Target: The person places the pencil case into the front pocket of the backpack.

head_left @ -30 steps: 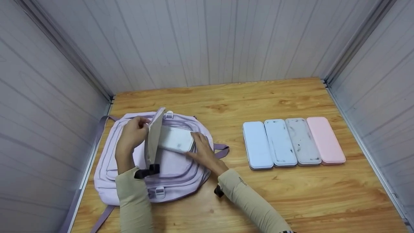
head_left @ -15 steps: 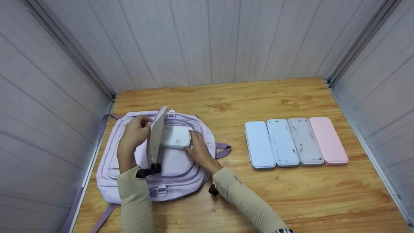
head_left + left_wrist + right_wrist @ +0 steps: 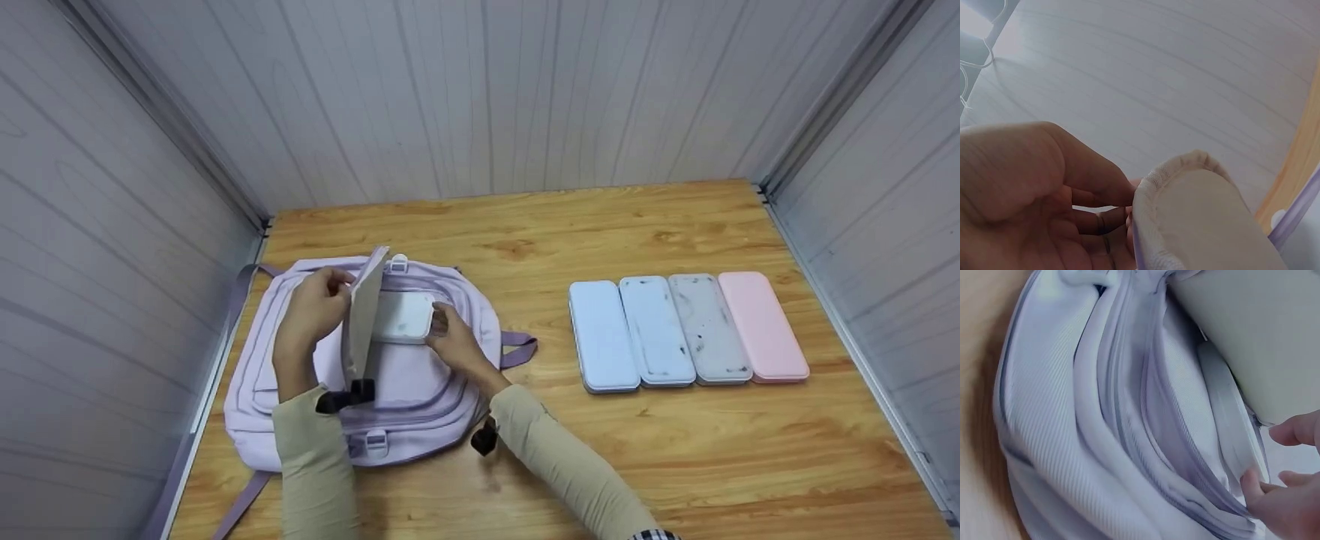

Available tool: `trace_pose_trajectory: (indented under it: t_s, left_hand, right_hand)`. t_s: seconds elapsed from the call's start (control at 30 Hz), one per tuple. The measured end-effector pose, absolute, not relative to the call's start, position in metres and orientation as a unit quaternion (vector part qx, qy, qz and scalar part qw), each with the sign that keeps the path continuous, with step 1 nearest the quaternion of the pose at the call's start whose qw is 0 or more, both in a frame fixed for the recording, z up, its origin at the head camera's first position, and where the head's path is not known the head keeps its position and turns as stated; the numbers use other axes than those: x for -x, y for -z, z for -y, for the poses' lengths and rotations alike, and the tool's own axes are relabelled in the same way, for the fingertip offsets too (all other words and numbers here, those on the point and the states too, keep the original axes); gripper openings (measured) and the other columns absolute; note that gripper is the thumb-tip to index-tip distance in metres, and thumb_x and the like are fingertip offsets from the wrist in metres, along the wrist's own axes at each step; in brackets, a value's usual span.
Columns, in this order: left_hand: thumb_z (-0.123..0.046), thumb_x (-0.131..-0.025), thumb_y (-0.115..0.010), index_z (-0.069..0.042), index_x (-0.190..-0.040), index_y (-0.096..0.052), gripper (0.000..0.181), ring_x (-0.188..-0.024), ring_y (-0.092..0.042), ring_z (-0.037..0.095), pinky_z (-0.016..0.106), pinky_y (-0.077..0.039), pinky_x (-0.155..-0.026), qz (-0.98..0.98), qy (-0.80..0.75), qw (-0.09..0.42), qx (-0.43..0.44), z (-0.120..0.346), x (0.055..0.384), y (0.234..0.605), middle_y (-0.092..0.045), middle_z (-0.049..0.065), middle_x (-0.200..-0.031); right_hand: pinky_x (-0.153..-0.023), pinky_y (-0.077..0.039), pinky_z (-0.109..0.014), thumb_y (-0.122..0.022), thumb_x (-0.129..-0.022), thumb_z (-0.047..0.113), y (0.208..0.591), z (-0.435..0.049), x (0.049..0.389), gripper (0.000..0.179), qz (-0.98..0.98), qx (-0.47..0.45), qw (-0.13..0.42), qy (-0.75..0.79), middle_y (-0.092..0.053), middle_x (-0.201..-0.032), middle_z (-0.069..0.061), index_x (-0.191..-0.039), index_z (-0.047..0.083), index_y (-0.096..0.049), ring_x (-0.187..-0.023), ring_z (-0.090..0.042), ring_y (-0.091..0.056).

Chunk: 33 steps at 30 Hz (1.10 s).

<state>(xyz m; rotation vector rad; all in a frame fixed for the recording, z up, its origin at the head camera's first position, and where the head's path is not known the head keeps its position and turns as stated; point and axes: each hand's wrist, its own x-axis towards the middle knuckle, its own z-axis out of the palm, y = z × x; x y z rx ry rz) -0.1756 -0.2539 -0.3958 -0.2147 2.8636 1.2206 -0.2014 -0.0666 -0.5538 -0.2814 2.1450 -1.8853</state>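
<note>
Step in hand, by appearance: case insertion. At frame left, the left hand (image 3: pixel 309 311) pinches the flap (image 3: pixel 363 322) of the lilac backpack (image 3: pixel 416 375) raised; the white case (image 3: pixel 403 316) lies partly behind it. The right hand's (image 3: pixel 459 345) fingers meet the case end; grip unclear. Next move probably calls for pushing leftward.

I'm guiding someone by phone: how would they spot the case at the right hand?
Find the lilac backpack on the table, then its raised flap, held by the left hand. To the flap's right juts the white case, the right hand at its end. It alone shows at the backpack; the other four cases lie in a row.
</note>
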Motion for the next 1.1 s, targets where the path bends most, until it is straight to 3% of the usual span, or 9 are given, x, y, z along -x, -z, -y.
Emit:
trace_pose_trajectory:
  t_s: [0.33, 0.53, 0.63, 0.87, 1.1]
  left_hand:
    - [-0.005, -0.091, -0.042, 0.005, -0.112, -0.059, 0.028, -0.081, -0.051, 0.022, 0.028, -0.042, -0.067, -0.919, -0.389, 0.005, 0.061, 0.255, 0.176, 0.397, -0.056, 0.014, -0.094]
    - [-0.004, -0.091, -0.043, 0.005, -0.111, -0.059, 0.027, -0.081, -0.051, 0.021, 0.027, -0.042, -0.066, -0.917, -0.392, 0.007, 0.066, 0.255, 0.175, 0.398, -0.055, 0.013, -0.094]
    - [-0.003, -0.091, -0.043, 0.005, -0.11, -0.059, 0.027, -0.081, -0.05, 0.021, 0.027, -0.041, -0.066, -0.918, -0.391, 0.005, 0.065, 0.255, 0.175, 0.398, -0.055, 0.013, -0.093]
    - [-0.004, -0.09, -0.044, 0.006, -0.11, -0.059, 0.026, -0.081, -0.05, 0.022, 0.028, -0.041, -0.066, -0.919, -0.39, -0.002, 0.065, 0.255, 0.174, 0.399, -0.055, 0.013, -0.092]
    - [-0.004, -0.091, -0.043, 0.005, -0.111, -0.059, 0.027, -0.081, -0.049, 0.022, 0.028, -0.04, -0.067, -0.919, -0.388, 0.002, 0.063, 0.254, 0.172, 0.398, -0.055, 0.013, -0.092]
  right_hand:
    - [-0.111, -0.031, -0.044, -0.038, -0.086, -0.01, 0.549, 0.083, 0.205, 0.064, -0.573, 0.017, 0.233, 0.786, -0.03, -0.151, -0.024, -0.147, -0.002, -0.022, -0.141, -0.032, -0.03]
    - [-0.11, -0.033, -0.043, -0.037, -0.078, -0.013, 0.552, 0.088, 0.208, 0.072, -0.528, -0.028, 0.246, 0.813, -0.032, -0.151, -0.02, -0.148, 0.002, -0.024, -0.141, -0.03, -0.03]
    - [-0.109, -0.033, -0.044, -0.039, -0.08, -0.01, 0.552, 0.09, 0.208, 0.072, -0.496, -0.039, 0.255, 0.829, -0.029, -0.153, -0.02, -0.149, 0.002, -0.022, -0.142, -0.03, -0.028]
    - [-0.115, -0.02, -0.05, -0.036, -0.1, 0.023, 0.551, 0.095, 0.209, 0.062, -0.427, -0.042, 0.288, 0.856, -0.019, -0.157, -0.018, -0.153, 0.005, -0.008, -0.146, -0.029, -0.017]
    - [-0.116, -0.017, -0.051, -0.024, -0.102, 0.047, 0.555, 0.098, 0.211, 0.069, -0.426, -0.024, 0.293, 0.855, -0.015, -0.157, -0.02, -0.153, 0.004, -0.006, -0.147, -0.031, -0.012]
